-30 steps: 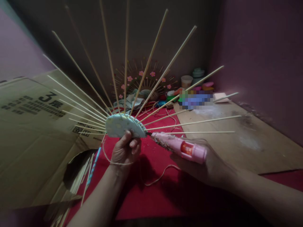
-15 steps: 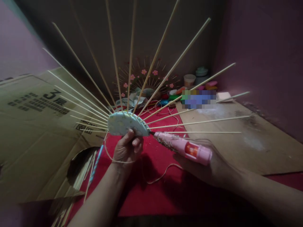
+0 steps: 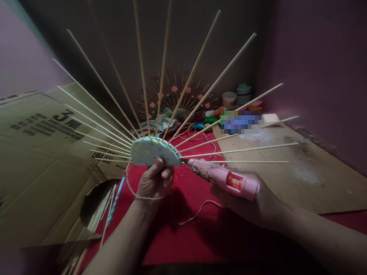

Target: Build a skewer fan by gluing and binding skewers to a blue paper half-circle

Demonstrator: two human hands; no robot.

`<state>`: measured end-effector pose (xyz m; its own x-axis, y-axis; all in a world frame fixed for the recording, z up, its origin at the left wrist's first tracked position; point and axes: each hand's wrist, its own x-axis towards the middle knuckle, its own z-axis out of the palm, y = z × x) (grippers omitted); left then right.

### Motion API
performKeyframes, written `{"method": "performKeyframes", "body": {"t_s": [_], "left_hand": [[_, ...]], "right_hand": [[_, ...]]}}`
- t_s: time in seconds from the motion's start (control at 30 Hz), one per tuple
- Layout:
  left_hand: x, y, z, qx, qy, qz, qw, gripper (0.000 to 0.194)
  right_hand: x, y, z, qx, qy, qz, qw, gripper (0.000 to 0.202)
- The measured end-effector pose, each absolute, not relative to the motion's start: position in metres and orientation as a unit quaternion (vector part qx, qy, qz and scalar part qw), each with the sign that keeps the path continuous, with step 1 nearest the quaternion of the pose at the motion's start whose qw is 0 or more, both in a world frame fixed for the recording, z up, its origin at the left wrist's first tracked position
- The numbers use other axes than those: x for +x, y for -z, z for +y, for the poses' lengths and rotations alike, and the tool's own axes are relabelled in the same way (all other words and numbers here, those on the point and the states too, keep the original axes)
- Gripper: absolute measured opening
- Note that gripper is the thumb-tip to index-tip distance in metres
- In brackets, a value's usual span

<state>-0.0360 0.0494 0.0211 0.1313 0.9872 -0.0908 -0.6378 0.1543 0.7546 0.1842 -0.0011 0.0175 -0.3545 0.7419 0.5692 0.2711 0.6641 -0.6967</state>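
My left hand (image 3: 156, 177) pinches the lower edge of a pale, patterned half-round base (image 3: 149, 151), thumb in front. Long thin wooden sticks (image 3: 197, 74) fan out from the base's curved edge to both sides and upward. In my right hand (image 3: 249, 202) is a pink glue gun (image 3: 220, 177) with an orange window; its dark nozzle meets or nearly meets the base's right corner, by the lowest stick. My right fingers are mostly hidden behind the gun. A thin cord (image 3: 197, 214) runs by my left wrist and over the red surface.
A large cardboard sheet (image 3: 43, 164) with a hole lies at left, a bundle of sticks (image 3: 101, 206) beside it. Behind stands a flower-trimmed fan piece (image 3: 174, 89). A cup (image 3: 229, 99) and a jar (image 3: 243, 93) are at the back. A brown board (image 3: 286, 168) lies right.
The upper stick tips have shifted slightly down and right as the fan tilts a little. The glue gun has moved slightly right, its nozzle still at the base's right corner.
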Motion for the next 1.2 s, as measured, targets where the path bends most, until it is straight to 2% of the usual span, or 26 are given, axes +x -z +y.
{"method": "performKeyframes", "body": {"t_s": [0.27,0.57,0.83,0.97,1.1,1.2], "left_hand": [[-0.032,-0.024,0.047,0.278,-0.595,0.314,0.686,0.015],[-0.03,-0.018,0.051,0.331,-0.598,0.29,0.669,0.018],[-0.03,-0.018,0.052,0.33,-0.606,0.279,0.668,0.017],[-0.029,-0.022,0.051,0.295,-0.629,0.298,0.655,0.015],[-0.029,-0.028,0.054,0.244,-0.639,0.332,0.65,0.009],[-0.027,-0.032,0.056,0.22,-0.63,0.362,0.651,0.011]], "right_hand": [[0.185,-0.018,0.002,-0.299,-0.25,-0.81,0.439,0.053],[0.188,-0.012,0.003,-0.33,-0.228,-0.81,0.429,0.055],[0.189,-0.007,0.007,-0.317,-0.255,-0.803,0.435,0.056],[0.196,-0.02,0.004,-0.312,-0.233,-0.83,0.4,0.055],[0.209,-0.033,-0.003,-0.371,-0.188,-0.847,0.332,0.059],[0.225,-0.03,-0.008,-0.425,-0.146,-0.834,0.319,0.06]]}}
